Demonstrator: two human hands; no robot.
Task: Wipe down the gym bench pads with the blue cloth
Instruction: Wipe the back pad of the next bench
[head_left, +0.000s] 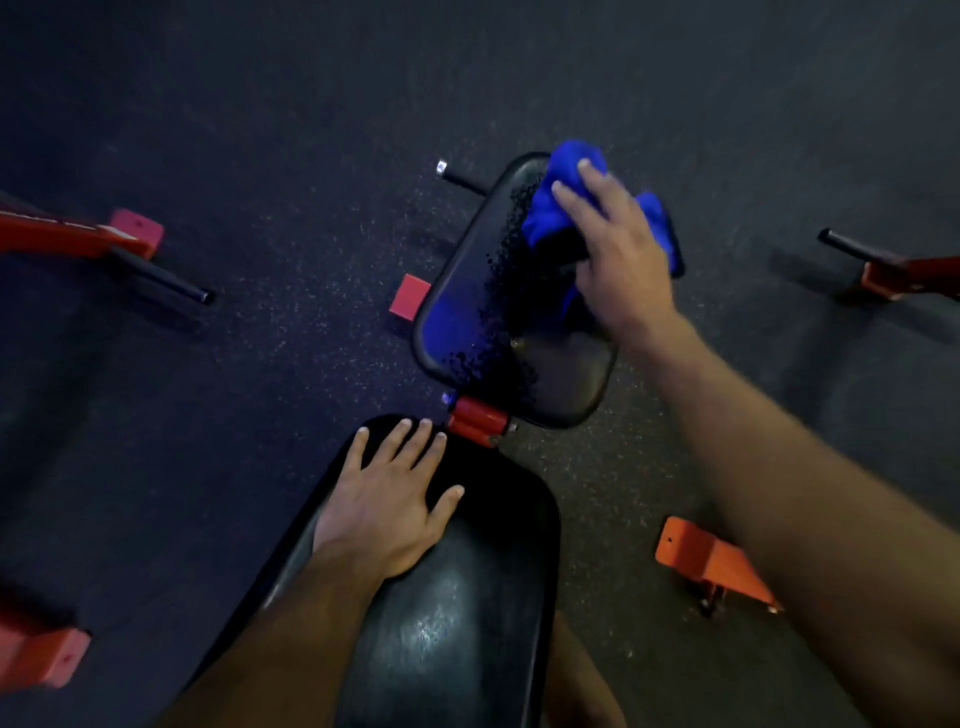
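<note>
Pressing the cloth (550, 218) onto the far end of the seat pad (467, 317), my right hand (618, 254) lies on it with fingers spread, not clenched. My left hand (395, 493) rests flat, released, on the back pad (467, 597).

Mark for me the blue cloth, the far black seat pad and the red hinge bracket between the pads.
Blue cloth (563, 161), head view: bunched top edge.
Far black seat pad (462, 317), head view: bare left half.
Red hinge bracket (475, 420), head view: its middle.
</note>
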